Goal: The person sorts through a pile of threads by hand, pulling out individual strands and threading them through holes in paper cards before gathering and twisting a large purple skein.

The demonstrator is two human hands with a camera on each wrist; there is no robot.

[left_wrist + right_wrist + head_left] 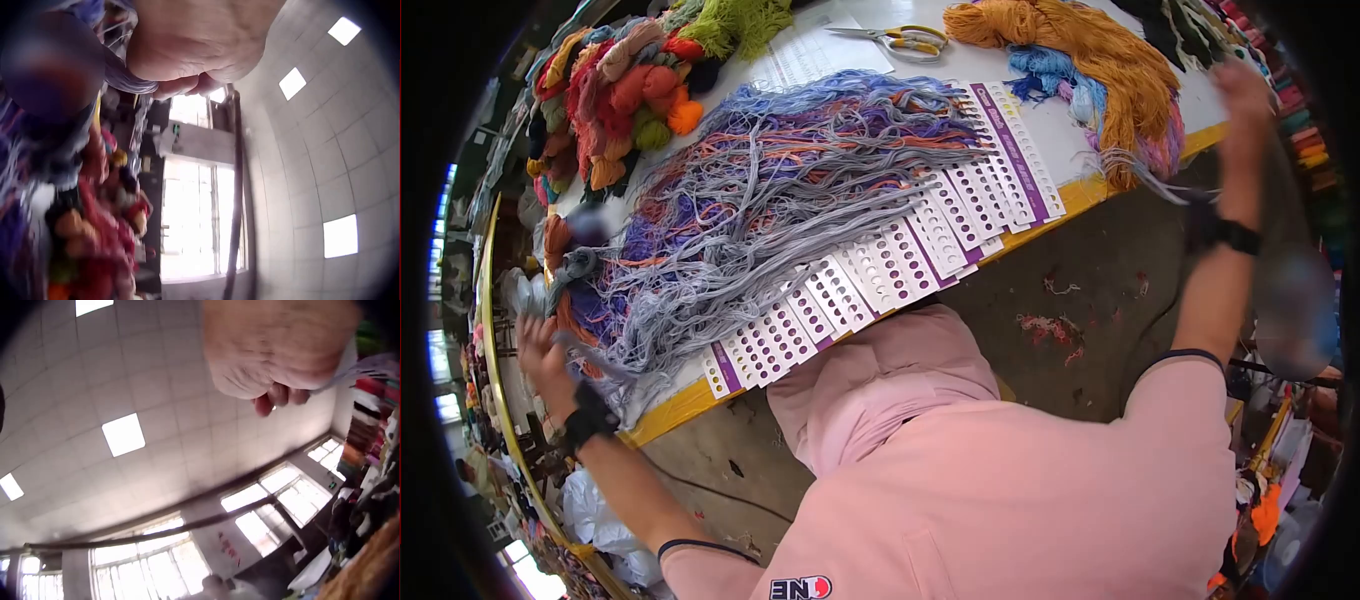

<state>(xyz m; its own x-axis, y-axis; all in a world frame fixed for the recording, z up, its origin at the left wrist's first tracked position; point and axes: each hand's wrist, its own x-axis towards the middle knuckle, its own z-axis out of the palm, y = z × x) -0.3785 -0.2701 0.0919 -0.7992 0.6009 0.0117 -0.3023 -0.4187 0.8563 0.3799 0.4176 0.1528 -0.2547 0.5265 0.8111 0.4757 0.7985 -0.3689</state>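
Note:
Embroidery thread in grey, blue, purple and orange lies in a long tangled spread, looped through the holes of white punched thread cards with purple stripes. At the near left corner of the table, my left hand grips a bundle of grey-blue thread, its fingers curled. My right hand is raised past the table's right edge, blurred. Its fingers curl in the right wrist view, holding pale lilac-grey thread that trails off to the side.
Scissors with yellow-and-white handles lie at the back by a printed sheet. Colourful skeins heap at the back left; ochre skeins hang over the right edge. Yellow tape lines the white table's front edge.

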